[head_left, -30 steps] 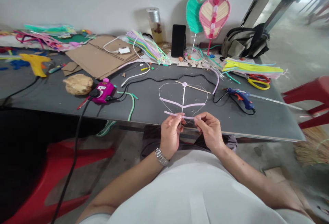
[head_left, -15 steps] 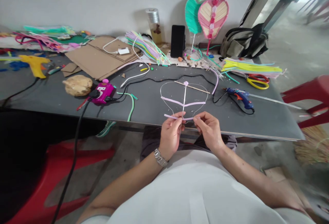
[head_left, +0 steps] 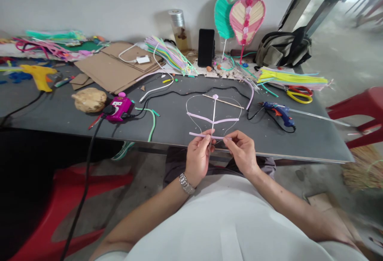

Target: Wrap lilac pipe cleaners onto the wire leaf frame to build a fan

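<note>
A thin wire frame (head_left: 187,103), rounded like a fan, lies at the table's front edge. A white stem (head_left: 214,111) runs down its middle from a small purple knot, and a thin wooden stick (head_left: 229,102) crosses its top. One purple strip (head_left: 197,116) spans the frame, bent at the stem. My left hand (head_left: 199,155) pinches the stem's lower part and a second purple strip (head_left: 195,134). That strip's right end is between the fingertips of my right hand (head_left: 243,151).
A blue glue gun (head_left: 279,113) and scissors (head_left: 300,94) are at the right. On the left sit a magenta power socket (head_left: 119,107), a brown lump (head_left: 89,100) and a yellow glue gun (head_left: 40,77). A black phone (head_left: 206,48) stands behind; a black cable crosses the table.
The lower purple strip is straighter and has shifted slightly left. My right hand has moved a little left with its end. My left hand still grips the stem.
</note>
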The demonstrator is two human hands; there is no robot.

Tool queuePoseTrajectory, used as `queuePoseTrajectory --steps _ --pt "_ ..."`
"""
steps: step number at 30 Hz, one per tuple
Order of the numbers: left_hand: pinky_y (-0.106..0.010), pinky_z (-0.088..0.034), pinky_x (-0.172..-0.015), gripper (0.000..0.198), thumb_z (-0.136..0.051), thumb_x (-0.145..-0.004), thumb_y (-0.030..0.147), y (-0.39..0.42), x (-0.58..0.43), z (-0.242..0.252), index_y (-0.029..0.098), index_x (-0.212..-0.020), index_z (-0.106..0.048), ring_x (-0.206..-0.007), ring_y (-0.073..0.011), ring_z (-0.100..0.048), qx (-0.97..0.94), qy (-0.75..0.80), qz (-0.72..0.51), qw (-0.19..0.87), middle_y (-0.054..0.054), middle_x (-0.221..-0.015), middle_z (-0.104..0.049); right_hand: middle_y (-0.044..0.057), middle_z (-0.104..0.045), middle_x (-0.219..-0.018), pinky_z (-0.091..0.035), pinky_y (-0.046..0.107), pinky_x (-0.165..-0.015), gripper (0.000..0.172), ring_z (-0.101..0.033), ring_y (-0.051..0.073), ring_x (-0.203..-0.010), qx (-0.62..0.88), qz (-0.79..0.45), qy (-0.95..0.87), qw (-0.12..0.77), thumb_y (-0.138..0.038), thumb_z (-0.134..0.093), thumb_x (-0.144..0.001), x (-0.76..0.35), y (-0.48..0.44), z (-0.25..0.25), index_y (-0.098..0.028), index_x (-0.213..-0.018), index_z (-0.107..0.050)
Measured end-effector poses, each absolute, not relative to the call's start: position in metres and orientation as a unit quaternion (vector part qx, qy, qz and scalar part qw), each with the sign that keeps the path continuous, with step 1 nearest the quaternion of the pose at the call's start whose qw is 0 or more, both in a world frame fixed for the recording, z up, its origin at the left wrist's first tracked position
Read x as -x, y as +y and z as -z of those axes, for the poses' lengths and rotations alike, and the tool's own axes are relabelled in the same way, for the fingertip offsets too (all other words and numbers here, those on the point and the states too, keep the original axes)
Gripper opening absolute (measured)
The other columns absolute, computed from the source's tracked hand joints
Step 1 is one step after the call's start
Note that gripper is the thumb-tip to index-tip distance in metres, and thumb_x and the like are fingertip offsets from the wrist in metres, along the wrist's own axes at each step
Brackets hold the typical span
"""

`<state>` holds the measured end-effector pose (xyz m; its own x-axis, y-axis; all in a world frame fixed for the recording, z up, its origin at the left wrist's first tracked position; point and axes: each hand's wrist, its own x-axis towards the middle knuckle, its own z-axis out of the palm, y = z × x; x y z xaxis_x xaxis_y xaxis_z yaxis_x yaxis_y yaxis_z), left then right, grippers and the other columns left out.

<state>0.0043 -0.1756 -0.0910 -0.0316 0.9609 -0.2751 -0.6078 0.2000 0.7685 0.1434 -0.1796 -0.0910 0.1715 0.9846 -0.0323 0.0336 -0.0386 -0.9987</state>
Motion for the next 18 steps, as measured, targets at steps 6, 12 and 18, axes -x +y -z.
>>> queuePoseTrajectory --steps 6,12,18 --pt "-0.022 -0.043 -0.059 0.032 -0.087 -0.070 0.034 -0.1761 -0.0051 0.0896 0.017 -0.096 -0.080 -0.069 -0.0111 -0.059 -0.228 0.406 -0.592 0.658 -0.002 -0.077 -0.069 -0.002 -0.060 -0.062 -0.034 0.024 -0.050 0.022 -0.046 0.011 -0.054 0.570 -0.424 -0.472 0.522 -0.040 -0.074 -0.084 -0.1419 -0.1807 0.0891 -0.020 -0.075 -0.067" --pt "-0.020 -0.043 -0.057 0.035 -0.089 -0.068 0.033 -0.1751 -0.0044 0.0909 0.016 -0.097 -0.079 -0.063 -0.0083 -0.056 -0.219 0.414 -0.596 0.652 0.000 -0.072 -0.067 -0.002 -0.060 -0.063 -0.035 0.024 -0.051 0.022 -0.047 0.011 -0.056 0.568 -0.420 -0.488 0.513 -0.039 -0.072 -0.084 -0.1417 -0.1807 0.0891 -0.019 -0.074 -0.066" --pt "-0.021 -0.043 -0.057 0.033 -0.090 -0.066 0.031 -0.1741 -0.0046 0.0901 0.016 -0.093 -0.075 -0.065 -0.0097 -0.060 -0.212 0.415 -0.609 0.642 0.001 -0.073 -0.068 -0.002 -0.061 -0.064 -0.037 0.024 -0.055 0.021 -0.048 0.010 -0.057 0.565 -0.405 -0.501 0.516 -0.037 -0.072 -0.084 -0.1426 -0.1800 0.0901 -0.018 -0.076 -0.067"
